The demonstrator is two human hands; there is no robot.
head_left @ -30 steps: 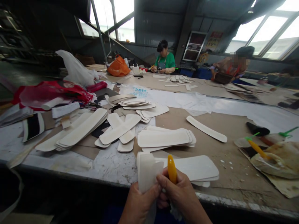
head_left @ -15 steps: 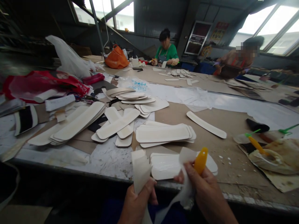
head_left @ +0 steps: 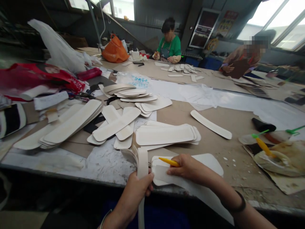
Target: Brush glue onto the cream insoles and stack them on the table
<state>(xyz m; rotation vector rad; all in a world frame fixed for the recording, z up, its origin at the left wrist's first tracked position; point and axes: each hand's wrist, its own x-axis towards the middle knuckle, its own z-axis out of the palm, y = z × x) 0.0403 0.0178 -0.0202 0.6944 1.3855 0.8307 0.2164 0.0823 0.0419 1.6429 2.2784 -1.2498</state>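
holding a small bundle of off-white strips (head_left: 143, 162) upright at the table's near edge, the left hand (head_left: 138, 184) has its thumb and fingers closed around their lower part; a tail hangs below it. the right hand (head_left: 187, 167) is curled round a yellow tool (head_left: 168, 161), its fingertips at the left end of a thin white sheet (head_left: 201, 187); whether they also pinch it, i cannot tell. the sheet lies across the near stack (head_left: 211, 160) and trails right over the edge.

the strips look light and bendy, splaying at the top, so a hold at mid-length should keep them together. the sheet seems soft and easily creased, best taken near a corner.

the middle stack (head_left: 164, 135) sits just beyond, and crossed pieces (head_left: 116, 125) crowd the left. more room opens to the right, over brown board (head_left: 173, 114) with a lone curved strip (head_left: 211, 124).
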